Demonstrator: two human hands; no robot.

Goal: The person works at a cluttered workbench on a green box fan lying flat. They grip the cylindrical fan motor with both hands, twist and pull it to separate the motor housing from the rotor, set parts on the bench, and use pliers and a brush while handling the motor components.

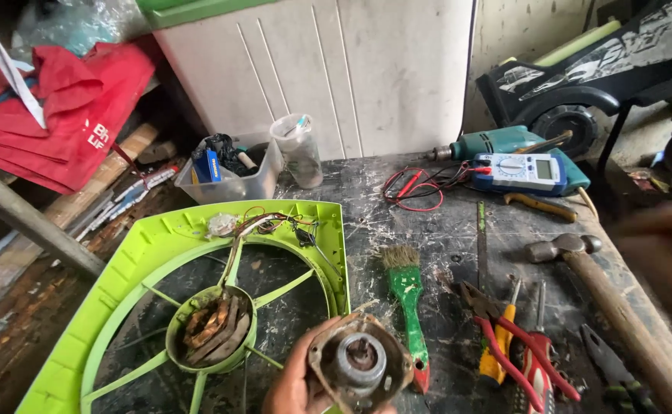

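1. Our left hand (294, 383) is clamped on a round, rusty motor end cover (360, 364), held face-up at the bottom of the view with its central bearing hub toward us.
2. Our right hand (662, 253) is a blur at the right edge, above the wooden-handled hammer (612, 295) – we cannot tell whether it is open or closed, and it seems to hold nothing.
3. The cover sits just right of the lime-green fan frame (121, 284), whose centre cup holds the motor core (215, 326) with its corroded laminations and windings exposed.
4. To handle this well, we judge it best to keep the cover level and grip it by the rim, so grit does not fall into the hub.
5. The green-handled brush (407, 307) lies on the table (459, 222) just beside the cover – close to hand for clearing rust and dust.
6. Red-handled pliers (516, 345) and a yellow-handled screwdriver (499, 337) lie further right, a multimeter (518, 170) with its leads behind them.
7. The thin wires (271, 222) at the frame's top edge look fragile; we would keep the cover clear of them.
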